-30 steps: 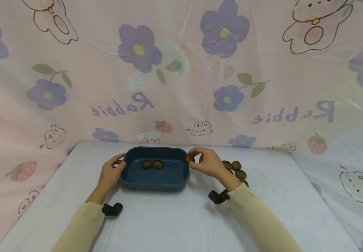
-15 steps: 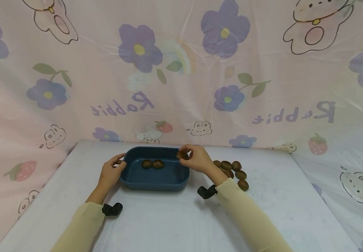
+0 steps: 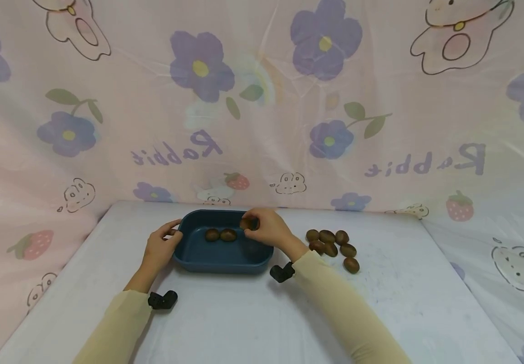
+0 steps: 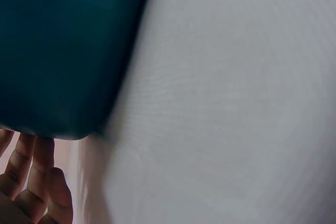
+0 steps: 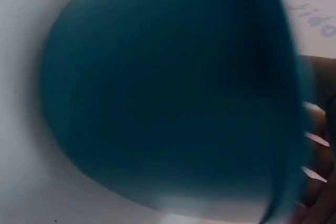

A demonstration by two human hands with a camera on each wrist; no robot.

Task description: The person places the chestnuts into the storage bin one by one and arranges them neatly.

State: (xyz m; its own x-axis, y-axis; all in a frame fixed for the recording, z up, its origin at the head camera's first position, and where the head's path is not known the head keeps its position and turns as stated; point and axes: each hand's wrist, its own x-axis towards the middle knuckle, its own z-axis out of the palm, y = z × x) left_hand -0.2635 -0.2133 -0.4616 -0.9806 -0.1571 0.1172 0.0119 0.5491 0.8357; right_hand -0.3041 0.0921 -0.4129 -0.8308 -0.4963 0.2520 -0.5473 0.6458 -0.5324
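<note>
A dark blue rectangular dish (image 3: pixel 223 265) stands on the table in the head view. Its left end is gripped by my left hand (image 3: pixel 159 247), whose fingertips (image 4: pixel 44 153) meet the dish's wall in the left wrist view. Inside lie two brown oval kiwis (image 3: pixel 212 234), (image 3: pixel 228 235) side by side. Over the dish's right part, my right hand (image 3: pixel 268 228) pinches another kiwi (image 3: pixel 246 223) between thumb and fingers, above the dish floor. In the right wrist view the dish (image 5: pixel 157 87) fills most of the picture and that kiwi is hardly visible.
Several more kiwis (image 3: pixel 327 236) lie in a loose group on the white table (image 3: pixel 225 323), right of the dish and beyond my right wrist. A printed cloth (image 3: pixel 262 111) hangs behind the table's far edge. Small black cameras sit at both wrists.
My right hand has moved left with its kiwi, from the dish's right rim to over its inside. More of the loose kiwis show now. The left hand stays at the dish.
</note>
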